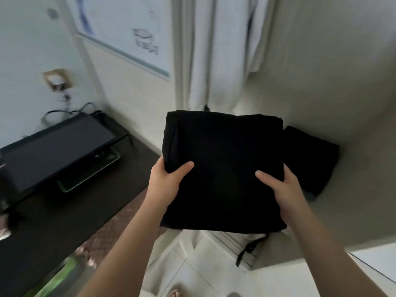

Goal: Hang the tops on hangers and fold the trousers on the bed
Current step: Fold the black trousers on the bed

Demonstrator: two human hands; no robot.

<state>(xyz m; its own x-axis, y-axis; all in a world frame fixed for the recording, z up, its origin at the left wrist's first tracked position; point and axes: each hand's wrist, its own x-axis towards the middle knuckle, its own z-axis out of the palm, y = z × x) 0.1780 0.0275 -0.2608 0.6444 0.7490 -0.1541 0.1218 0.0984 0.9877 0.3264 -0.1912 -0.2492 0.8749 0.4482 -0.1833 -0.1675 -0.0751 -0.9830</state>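
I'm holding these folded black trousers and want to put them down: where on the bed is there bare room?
Bare sheet lies between the other folded black garment and the bed's near edge, and beyond that garment toward the white curtain. The dark desk on the left is crowded by a screen on a stand.

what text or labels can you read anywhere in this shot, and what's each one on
On the poster on the wall: dark print near its middle, too blurred to read.
On the same poster, blue marks at its upper left: cannot tell whether they are lettering or drawing.
On the folded black garment: no label or print shows.
Nothing else in view carries legible text.
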